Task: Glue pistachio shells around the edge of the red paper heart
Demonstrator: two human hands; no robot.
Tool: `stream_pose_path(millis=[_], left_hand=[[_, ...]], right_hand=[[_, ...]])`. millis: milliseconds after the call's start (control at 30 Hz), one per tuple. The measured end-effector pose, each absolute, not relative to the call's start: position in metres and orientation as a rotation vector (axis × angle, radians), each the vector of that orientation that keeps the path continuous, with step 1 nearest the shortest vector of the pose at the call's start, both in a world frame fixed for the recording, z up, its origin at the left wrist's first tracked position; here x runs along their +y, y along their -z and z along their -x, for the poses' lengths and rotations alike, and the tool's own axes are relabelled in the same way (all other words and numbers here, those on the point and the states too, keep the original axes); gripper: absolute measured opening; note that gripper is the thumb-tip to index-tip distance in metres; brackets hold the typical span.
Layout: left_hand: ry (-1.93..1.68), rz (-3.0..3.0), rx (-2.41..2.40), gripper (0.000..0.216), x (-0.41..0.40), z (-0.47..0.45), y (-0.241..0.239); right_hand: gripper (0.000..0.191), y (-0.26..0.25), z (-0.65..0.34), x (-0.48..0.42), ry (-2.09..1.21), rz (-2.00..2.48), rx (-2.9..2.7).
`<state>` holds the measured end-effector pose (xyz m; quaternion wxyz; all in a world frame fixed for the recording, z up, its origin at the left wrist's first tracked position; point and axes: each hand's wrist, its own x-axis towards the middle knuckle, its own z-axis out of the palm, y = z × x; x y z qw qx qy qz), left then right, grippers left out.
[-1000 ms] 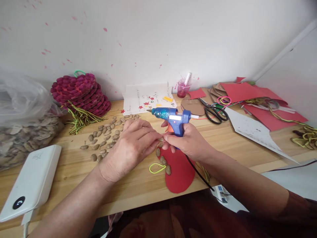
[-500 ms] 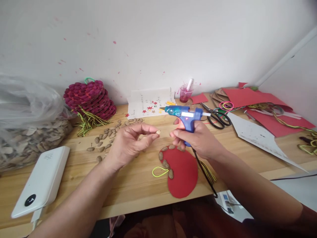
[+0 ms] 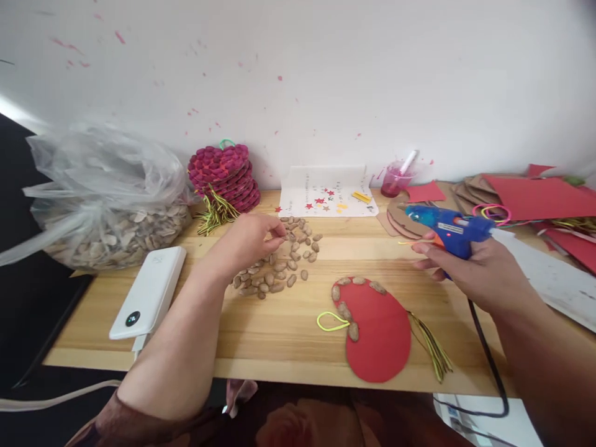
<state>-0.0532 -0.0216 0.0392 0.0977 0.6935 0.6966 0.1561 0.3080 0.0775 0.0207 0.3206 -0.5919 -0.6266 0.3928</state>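
Red card (image 3: 379,335) lies uncovered between our arms: over the last second we have drawn both hands off it, so nothing presses or glues there now. Left hand (image 3: 251,239) has shifted to the seeds (image 3: 279,270). Its fingertips (image 3: 280,232) are pinched narrow against the pile's far edge, and we cannot tell whether one seed is gripped. Right hand (image 3: 479,276), well right of the card, is wrapped around the glue gun (image 3: 449,226).

Nothing is legible. The white power bank (image 3: 149,292) at the near left of the tabletop (image 3: 279,335) has a round dark display whose figures are too small to read. The sheet of paper (image 3: 326,192) at the far middle bears print too fine to read. On the right, the white label on the glue gun (image 3: 447,226) is blurred.
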Motion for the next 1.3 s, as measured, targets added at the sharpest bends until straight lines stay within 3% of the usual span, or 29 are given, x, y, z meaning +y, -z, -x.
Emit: stream_pose_path(millis=[300,600,933,1300], left_hand=[[-0.213,-2.264,2.012,0.016,-0.011,0.05,-0.028],[-0.396,-2.094,2.361,0.022,-0.022,0.065,-0.042],[0.043,-1.941,2.533,0.046,-0.021,0.052,-0.053],[-0.093,-1.995,2.478,0.055,-0.018,0.065,-0.041]], right_hand=[[0.042,-0.008,-0.311,0.072,-1.268,1.502,-1.364],[0.027,0.002,-0.32,0.079,-1.204,1.434,-1.382],[0.032,-0.021,-0.306,0.066,-1.28,1.376,-1.237],[0.038,-0.014,-0.318,0.069,-1.434,1.332,-1.247]])
